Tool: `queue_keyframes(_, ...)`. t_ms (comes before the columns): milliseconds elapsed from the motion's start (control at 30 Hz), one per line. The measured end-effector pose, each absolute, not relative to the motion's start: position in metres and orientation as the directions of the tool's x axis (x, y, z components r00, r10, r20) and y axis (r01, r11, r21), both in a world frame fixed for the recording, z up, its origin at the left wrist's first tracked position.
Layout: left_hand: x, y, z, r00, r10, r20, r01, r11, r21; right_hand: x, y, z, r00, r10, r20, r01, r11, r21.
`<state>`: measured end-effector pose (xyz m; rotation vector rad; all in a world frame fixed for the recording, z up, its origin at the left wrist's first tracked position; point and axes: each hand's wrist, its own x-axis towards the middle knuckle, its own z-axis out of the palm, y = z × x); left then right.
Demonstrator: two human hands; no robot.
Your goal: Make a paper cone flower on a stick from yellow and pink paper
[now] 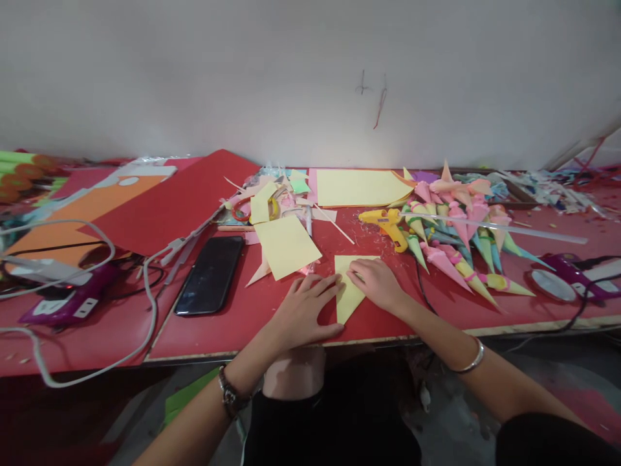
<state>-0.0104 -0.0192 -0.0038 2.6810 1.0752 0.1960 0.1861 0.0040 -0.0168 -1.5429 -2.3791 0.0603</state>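
A pale yellow paper (348, 299) with a slanted lower right edge lies on the red table near its front edge. My left hand (306, 309) rests at the paper's left side, fingers spread, fingertips touching its edge. On the paper's upper right part, my right hand (377, 282) presses with its fingers curled together; what lies under them is hidden. A yellow square sheet (287, 246) lies behind my left hand. Behind my right hand is a yellow glue gun (388, 226), next to a heap of pink, green, yellow and blue paper cones (456, 223).
A black phone (210, 275) lies left of my left hand. Red card (174, 204), purple power strips (72, 301) and a white cable (154, 310) are further left. Yellow sheets (361, 188) lie at the back, and a round lid (553, 285) at the right.
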Motion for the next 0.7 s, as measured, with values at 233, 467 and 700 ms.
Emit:
queue_keyframes(233, -0.011, -0.019, -0.002, 0.731, 0.682, 0.019, 0.653, -0.709, 0.267, 0.186, 0.004, -0.016, -0.382, 0.899, 0.217, 0.885, 0.423, -0.196)
queue_keyframes(467, -0.012, -0.022, 0.0, 0.776, 0.63, -0.002, 0.616, -0.758, 0.214, 0.185, 0.005, -0.017, -0.378, 0.898, 0.226, 0.888, 0.421, -0.186)
queue_keyframes(700, -0.021, -0.031, 0.004, 0.834, 0.551, -0.024, 0.549, -0.825, 0.133, 0.185, 0.005, -0.018, -0.376, 0.897, 0.233, 0.887, 0.421, -0.189)
